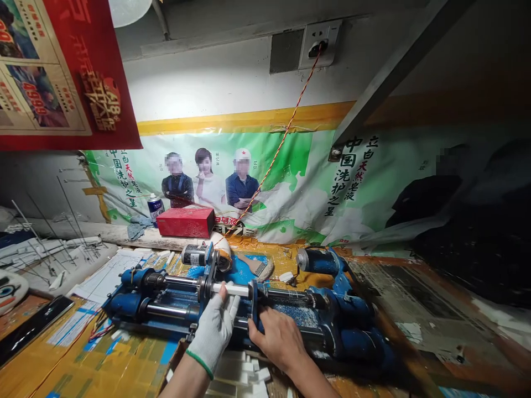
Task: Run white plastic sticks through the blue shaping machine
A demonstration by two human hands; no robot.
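Observation:
A blue machine [174, 312] with steel shafts and two motors lies across the bench. Between its two middle plates sits a white bar [237, 289]. My left hand [215, 326], in a white glove with bare fingertips showing, has its fingers closed on the bar from the front. My bare right hand [277, 337] is just right of it, fingers curled round the right middle plate [253, 301]. White pieces [244, 373] lie in a box below my hands. White dust covers parts of the machine.
Behind the machine are a red box [186, 222], a spray can [155, 209] and a brush [255, 265]. A black phone-like slab [33, 329] lies at left. A cord [290, 119] hangs from the wall socket [320, 44]. A slanted beam [385, 72] crosses the upper right.

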